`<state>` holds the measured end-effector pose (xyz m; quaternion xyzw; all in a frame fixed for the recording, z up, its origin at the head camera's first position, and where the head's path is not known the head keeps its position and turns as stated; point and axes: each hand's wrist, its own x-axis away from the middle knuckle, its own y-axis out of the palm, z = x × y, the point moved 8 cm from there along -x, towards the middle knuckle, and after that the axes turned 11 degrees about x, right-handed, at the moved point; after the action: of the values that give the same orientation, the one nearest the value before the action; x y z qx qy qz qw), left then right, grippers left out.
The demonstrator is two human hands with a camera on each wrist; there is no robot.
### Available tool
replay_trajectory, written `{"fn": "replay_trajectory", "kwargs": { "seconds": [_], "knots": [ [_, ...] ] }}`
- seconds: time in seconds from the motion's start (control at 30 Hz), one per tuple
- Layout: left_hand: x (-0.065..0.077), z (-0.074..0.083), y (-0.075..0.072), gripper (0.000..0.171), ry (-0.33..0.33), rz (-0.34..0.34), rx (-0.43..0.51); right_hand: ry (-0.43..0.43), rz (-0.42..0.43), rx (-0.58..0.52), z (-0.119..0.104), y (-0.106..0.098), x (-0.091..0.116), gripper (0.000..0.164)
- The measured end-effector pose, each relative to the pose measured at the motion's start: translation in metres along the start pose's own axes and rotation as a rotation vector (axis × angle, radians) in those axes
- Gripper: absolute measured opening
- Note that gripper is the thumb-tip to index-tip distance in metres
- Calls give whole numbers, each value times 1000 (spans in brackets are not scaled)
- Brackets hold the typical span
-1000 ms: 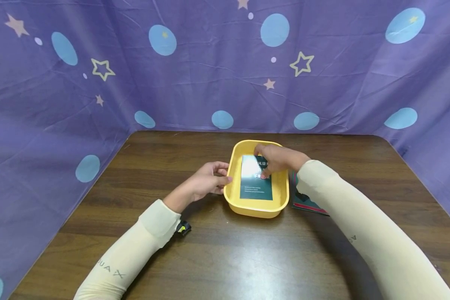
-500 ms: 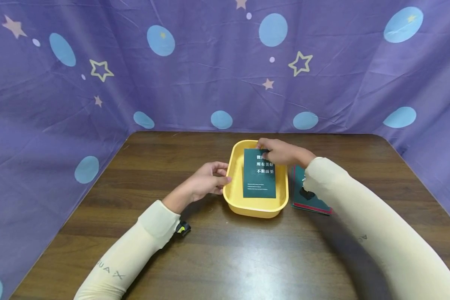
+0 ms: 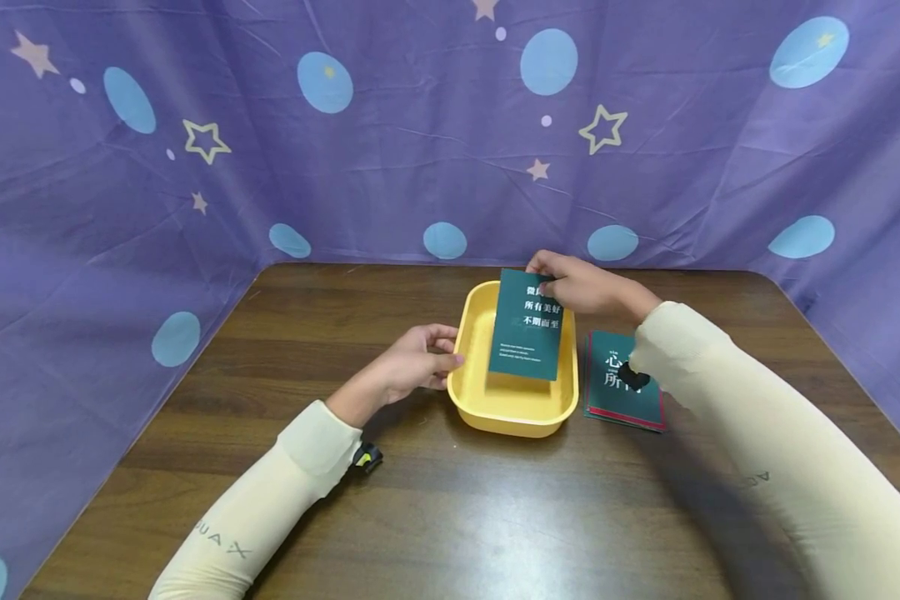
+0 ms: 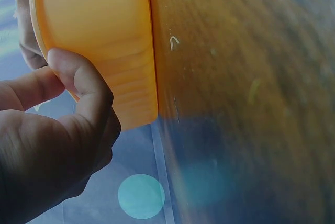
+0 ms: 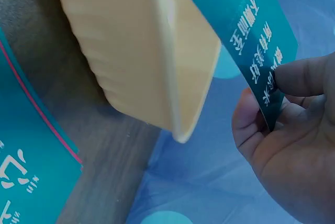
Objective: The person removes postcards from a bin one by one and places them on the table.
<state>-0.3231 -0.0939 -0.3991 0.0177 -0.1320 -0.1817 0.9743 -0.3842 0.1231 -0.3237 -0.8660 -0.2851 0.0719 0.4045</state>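
A dark green card [image 3: 527,333] with white lettering is pinched at its far right corner by my right hand [image 3: 588,287]. It is tilted above the yellow plastic basin [image 3: 513,423], whose visible floor holds nothing else. The right wrist view shows the thumb on the card's printed face and the fingers behind it [image 5: 256,51]. My left hand [image 3: 408,362] grips the basin's left rim between thumb and fingers, as the left wrist view also shows on the orange-looking wall [image 4: 104,35]. A stack of green cards [image 3: 622,400], one red-edged, lies right of the basin, partly covered by the right wrist strap.
The brown wooden table [image 3: 420,517] carries the basin and the stack. A purple curtain [image 3: 435,125] with stars and blue dots hangs behind and along the sides. A black strap [image 3: 367,456] is on the left wrist.
The right hand has lifted the card from the basin floor, moving it up, away and slightly right. More of the stack shows now. The left hand and basin have stayed put.
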Motion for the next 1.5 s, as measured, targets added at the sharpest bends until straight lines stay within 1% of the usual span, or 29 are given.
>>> {"fn": "replay_trajectory", "kwargs": {
  "seconds": [0.1, 0.2, 0.47, 0.63, 0.87, 1.07, 1.27, 1.5],
  "knots": [
    [0, 0, 0, 52, -1, 2, 4, -36, 50, 32, -2, -12, 3, 21],
    [0, 0, 1, 51, 1, -3, 7, -59, 81, 65, -2, -22, 7, 22],
    [-1, 0, 1, 51, 5, -3, 10, -22, 144, 133, 11, -44, 19, 22],
    [0, -1, 1, 51, 4, -2, 9, 17, 183, 151, 28, -51, 26, 22],
    [-1, -2, -1, 48, -10, 13, 2, 56, 195, 111, 55, -53, 37, 22],
    [-1, -2, 0, 49, -10, 3, 6, 71, 199, 68, 73, -55, 49, 22],
    [-1, -1, 1, 48, -9, 3, 4, 110, 175, 79, 95, -54, 61, 22],
    [0, -1, 0, 48, -19, 8, 2, 112, 140, 116, 113, -41, 68, 22]
  ]
}}
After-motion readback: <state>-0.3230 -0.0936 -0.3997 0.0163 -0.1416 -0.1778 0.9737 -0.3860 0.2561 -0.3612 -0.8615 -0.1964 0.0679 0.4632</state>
